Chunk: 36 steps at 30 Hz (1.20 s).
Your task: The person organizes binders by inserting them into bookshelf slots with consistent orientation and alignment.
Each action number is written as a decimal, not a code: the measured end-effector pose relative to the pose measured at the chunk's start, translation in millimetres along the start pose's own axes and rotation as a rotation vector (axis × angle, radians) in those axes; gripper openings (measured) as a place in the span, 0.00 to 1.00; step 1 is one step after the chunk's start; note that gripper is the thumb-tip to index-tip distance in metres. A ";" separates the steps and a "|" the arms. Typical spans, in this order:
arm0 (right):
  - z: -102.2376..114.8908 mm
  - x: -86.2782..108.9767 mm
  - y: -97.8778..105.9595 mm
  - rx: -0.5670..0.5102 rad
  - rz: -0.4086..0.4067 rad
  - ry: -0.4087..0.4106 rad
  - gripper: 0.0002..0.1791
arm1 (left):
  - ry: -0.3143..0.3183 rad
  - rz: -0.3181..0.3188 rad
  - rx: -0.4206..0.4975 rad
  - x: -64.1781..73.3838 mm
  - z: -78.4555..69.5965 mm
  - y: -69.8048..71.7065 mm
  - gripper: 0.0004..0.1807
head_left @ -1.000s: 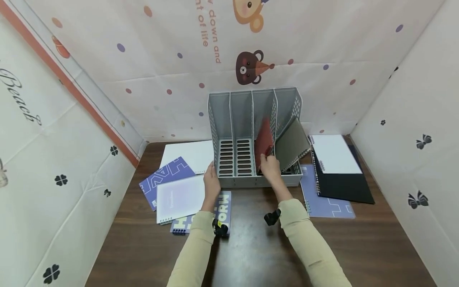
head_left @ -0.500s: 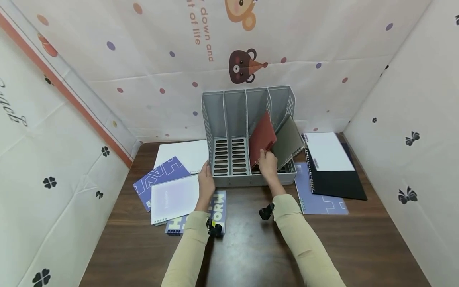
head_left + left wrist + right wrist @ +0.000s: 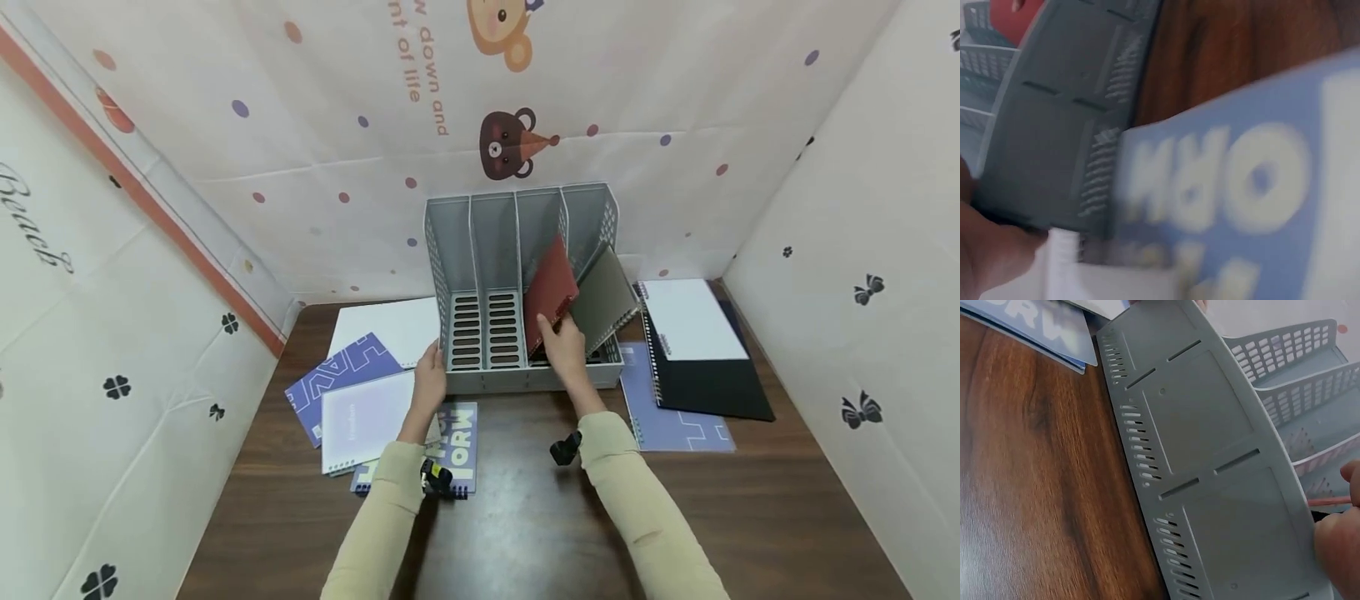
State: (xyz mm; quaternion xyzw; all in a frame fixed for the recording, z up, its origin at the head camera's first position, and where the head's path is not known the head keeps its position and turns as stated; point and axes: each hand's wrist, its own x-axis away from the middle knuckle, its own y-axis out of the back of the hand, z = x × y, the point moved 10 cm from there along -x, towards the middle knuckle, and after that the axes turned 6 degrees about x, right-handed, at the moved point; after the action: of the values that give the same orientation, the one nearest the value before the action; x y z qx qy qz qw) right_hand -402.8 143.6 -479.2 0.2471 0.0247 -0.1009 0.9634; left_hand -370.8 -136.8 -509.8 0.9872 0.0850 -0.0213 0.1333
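Observation:
A grey file organizer (image 3: 506, 382) with several upright compartments stands at the back of the table. My left hand (image 3: 427, 387) grips its front left edge; the thumb (image 3: 1004, 253) shows at that corner in the left wrist view. My right hand (image 3: 566, 354) holds a red notebook (image 3: 547, 287) near its lower edge, thumb over the cover and fingers on the spiral side. This notebook stands tilted in the third compartment from the left. Beside it, a grey-green spiral notebook (image 3: 609, 296) leans in the rightmost compartment. The two left compartments hold nothing.
Left of the organizer lie a white sheet-like pad (image 3: 386, 325), a purple notebook (image 3: 337, 375), a pale lilac notebook (image 3: 363, 421) and a blue lettered notebook (image 3: 461, 442). To its right are white (image 3: 697, 321), black (image 3: 705, 387) and blue (image 3: 660, 433) notebooks. Patterned cloth walls surround the table.
The red notebook has come to rest leaning right in its compartment, less blurred than before. My right thumb has slid leftward over its cover. The left hand keeps its place at the organizer.

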 end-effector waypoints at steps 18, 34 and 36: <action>59.2 114.3 33.6 -0.066 -0.041 0.444 0.29 | -0.106 0.475 -0.690 113.9 -21.5 45.1 0.25; 68.7 210.1 -135.2 0.530 0.764 0.897 0.34 | -0.361 0.502 -0.958 177.7 17.2 102.0 0.25; 64.1 214.1 -148.1 0.631 0.772 0.911 0.41 | -0.378 0.477 -0.941 179.1 22.8 104.3 0.25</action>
State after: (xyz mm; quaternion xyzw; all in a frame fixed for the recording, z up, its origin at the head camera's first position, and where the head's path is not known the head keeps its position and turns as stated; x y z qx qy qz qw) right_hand -224.0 -53.3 -513.6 0.5258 0.3077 0.3624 0.7054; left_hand -176.8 -212.9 -516.3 0.7920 -0.1658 -0.1270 0.5737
